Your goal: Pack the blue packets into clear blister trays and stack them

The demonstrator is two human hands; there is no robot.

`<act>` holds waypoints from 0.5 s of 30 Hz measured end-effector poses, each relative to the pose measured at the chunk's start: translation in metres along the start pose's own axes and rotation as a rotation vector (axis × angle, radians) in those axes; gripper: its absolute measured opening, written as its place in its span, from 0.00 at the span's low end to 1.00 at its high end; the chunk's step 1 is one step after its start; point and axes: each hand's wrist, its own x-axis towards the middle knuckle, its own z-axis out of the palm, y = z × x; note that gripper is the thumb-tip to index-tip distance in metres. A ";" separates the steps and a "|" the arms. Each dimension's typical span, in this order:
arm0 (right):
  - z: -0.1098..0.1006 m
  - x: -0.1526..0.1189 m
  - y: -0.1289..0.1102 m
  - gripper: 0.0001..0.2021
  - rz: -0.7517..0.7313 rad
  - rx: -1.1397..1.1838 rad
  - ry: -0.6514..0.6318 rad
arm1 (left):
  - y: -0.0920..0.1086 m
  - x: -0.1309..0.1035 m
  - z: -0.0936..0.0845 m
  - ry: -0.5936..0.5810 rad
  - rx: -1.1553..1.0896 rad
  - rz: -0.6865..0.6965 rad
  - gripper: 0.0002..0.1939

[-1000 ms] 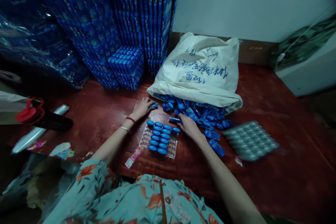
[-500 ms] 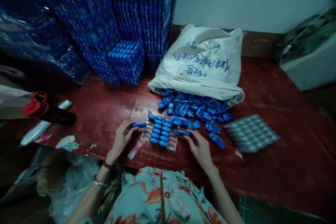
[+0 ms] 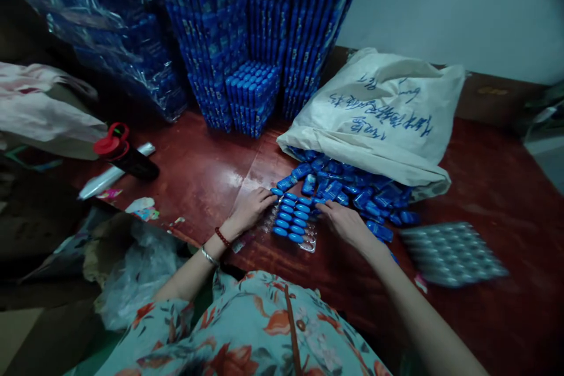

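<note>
In front of me lies a clear plastic blister tray (image 3: 309, 242), with blue oval-ended packets (image 3: 287, 217) standing in two rows in its middle. My left hand (image 3: 253, 210) is at the tray's far left corner, its fingertips closed on a small blue packet (image 3: 277, 191). At the far right side, my right hand (image 3: 346, 222) reaches in with its fingers pinched on another blue packet (image 3: 318, 201), which they partly cover. Loose blue packets (image 3: 332, 190) lie heaped just beyond the tray, spilling from a white woven sack (image 3: 374, 111).
Tall stacks of blue packs (image 3: 211, 35) rise at the back left, with a lower stack (image 3: 253, 97) before them. A dark bottle with a red lid (image 3: 132, 155) stands left beside a plastic roll (image 3: 103, 179). Empty-looking moulded trays (image 3: 453, 254) are stacked at right on the red-brown table (image 3: 198, 155).
The view has swung left, so everything sits farther right. Both hands, each with a packet beside the tray before, have come in to its far left and right sides.
</note>
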 end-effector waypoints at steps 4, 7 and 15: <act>0.008 0.001 0.003 0.12 0.007 0.078 0.063 | 0.006 -0.021 0.015 0.093 -0.081 -0.038 0.12; 0.019 -0.005 0.004 0.12 0.014 0.223 0.173 | 0.012 -0.040 0.026 0.132 -0.091 -0.150 0.12; 0.035 -0.013 -0.006 0.13 0.041 0.364 0.419 | 0.019 -0.041 0.024 0.034 0.039 -0.104 0.13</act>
